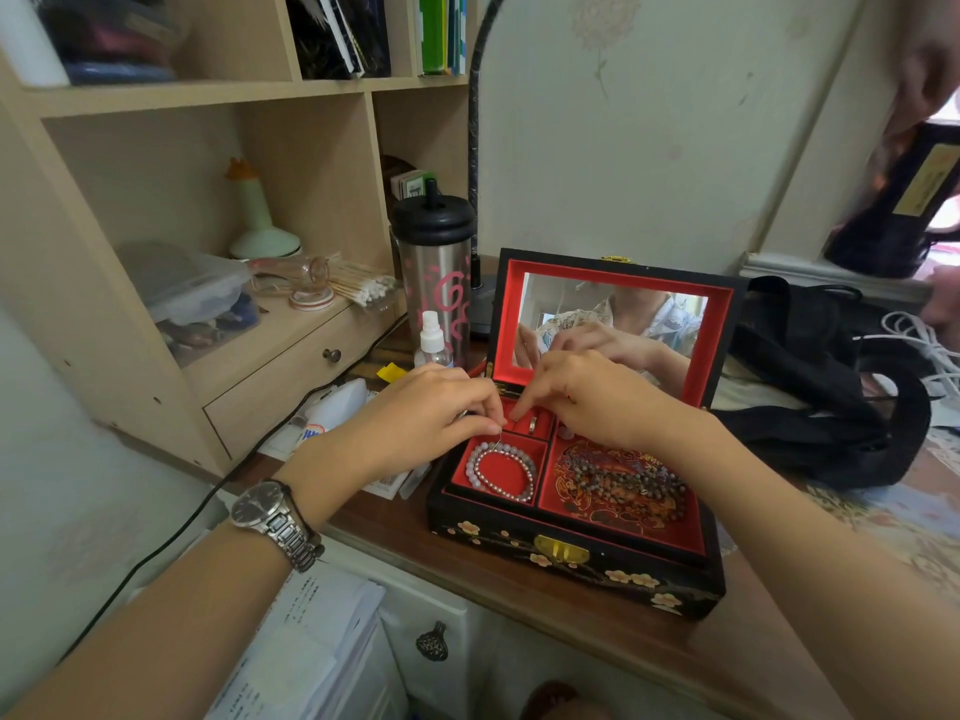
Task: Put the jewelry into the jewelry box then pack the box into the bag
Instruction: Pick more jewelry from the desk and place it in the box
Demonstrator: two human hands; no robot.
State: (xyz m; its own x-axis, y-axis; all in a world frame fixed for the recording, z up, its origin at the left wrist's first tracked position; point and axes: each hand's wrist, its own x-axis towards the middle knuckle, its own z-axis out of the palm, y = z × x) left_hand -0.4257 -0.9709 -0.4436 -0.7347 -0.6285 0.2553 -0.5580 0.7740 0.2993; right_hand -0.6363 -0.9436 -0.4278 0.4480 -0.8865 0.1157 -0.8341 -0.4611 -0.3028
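A black lacquered jewelry box (pixel 576 558) with a red lining stands open on the desk, its mirrored lid upright. Pale bead bracelets (pixel 501 470) lie in the front left compartment. A ring (pixel 533 424) sits in the small back compartment, and a dark bead necklace (pixel 623 483) fills the right compartment. My left hand (pixel 431 413) pinches a thin, small metal piece just above the bracelets. My right hand (pixel 587 392) hovers over the back compartments, index finger pointing down beside the ring. A black bag (pixel 815 376) lies to the right of the box.
A steel tumbler (pixel 434 267) and a small spray bottle (pixel 432 345) stand just left of the box. A wooden shelf unit (pixel 208 252) with cotton swabs is at the left. White cables (pixel 924 345) lie at the far right. Another person's hand (pixel 930 59) shows top right.
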